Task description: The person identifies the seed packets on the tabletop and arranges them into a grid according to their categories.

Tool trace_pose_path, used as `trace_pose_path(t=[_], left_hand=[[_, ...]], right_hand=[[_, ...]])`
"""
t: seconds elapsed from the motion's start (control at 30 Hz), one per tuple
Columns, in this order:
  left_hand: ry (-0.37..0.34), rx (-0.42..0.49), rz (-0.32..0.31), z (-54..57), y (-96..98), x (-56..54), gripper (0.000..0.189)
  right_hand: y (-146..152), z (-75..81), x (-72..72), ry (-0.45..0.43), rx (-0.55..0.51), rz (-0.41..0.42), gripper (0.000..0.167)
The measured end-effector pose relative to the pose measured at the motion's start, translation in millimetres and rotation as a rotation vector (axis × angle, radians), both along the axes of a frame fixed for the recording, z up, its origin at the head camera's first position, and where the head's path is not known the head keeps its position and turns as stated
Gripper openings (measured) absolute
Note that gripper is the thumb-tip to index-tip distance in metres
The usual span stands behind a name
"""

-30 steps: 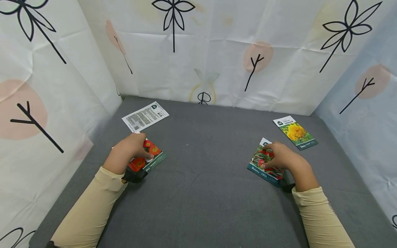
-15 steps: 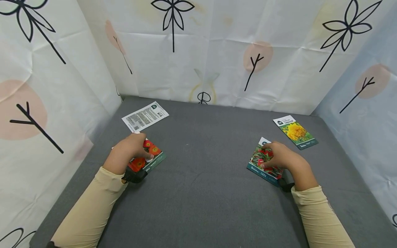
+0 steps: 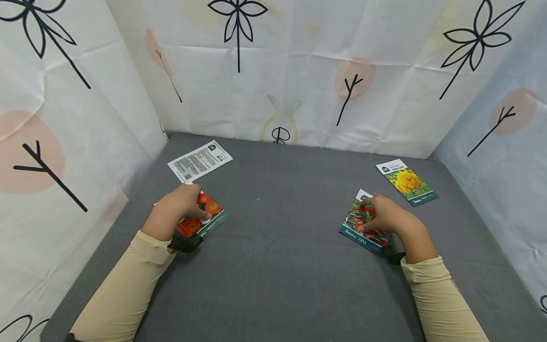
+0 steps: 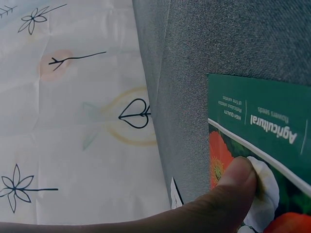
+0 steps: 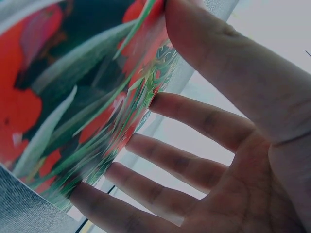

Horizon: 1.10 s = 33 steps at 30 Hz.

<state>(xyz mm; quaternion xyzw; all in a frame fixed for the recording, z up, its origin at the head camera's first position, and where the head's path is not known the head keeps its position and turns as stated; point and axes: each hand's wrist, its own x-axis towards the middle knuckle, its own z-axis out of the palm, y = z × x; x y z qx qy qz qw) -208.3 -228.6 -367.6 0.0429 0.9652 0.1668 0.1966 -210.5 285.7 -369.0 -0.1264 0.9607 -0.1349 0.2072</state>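
Observation:
At the left, my left hand (image 3: 177, 212) holds a seed packet (image 3: 214, 222) with orange-red flowers and a green lower band. Its thumb (image 4: 228, 194) lies on the printed front in the left wrist view; the other fingers are hidden there. On the right side my right hand (image 3: 395, 223) grips a second seed packet (image 3: 355, 221), printed with red flowers and long green leaves. In the right wrist view that packet (image 5: 58, 97) bows between the thumb and the fingertips, which touch its opposite edges.
Beyond the left hand lies a seed packet (image 3: 200, 161) with its white, text-covered back up. A yellow-flower packet (image 3: 407, 183) lies face up beyond the right hand. The grey tabletop (image 3: 273, 256) is walled by white patterned cloth (image 3: 299, 76) at the back and sides.

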Motion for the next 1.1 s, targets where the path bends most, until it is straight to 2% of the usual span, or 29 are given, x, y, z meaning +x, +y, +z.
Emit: trace_pose_path(t=[1.1], left_hand=[[-0.019,-0.007,0.006,1.9,0.6,1.0,0.062]], right_hand=[[-7.1,0.3,0.0,-0.006,0.007,-0.006,0.08]])
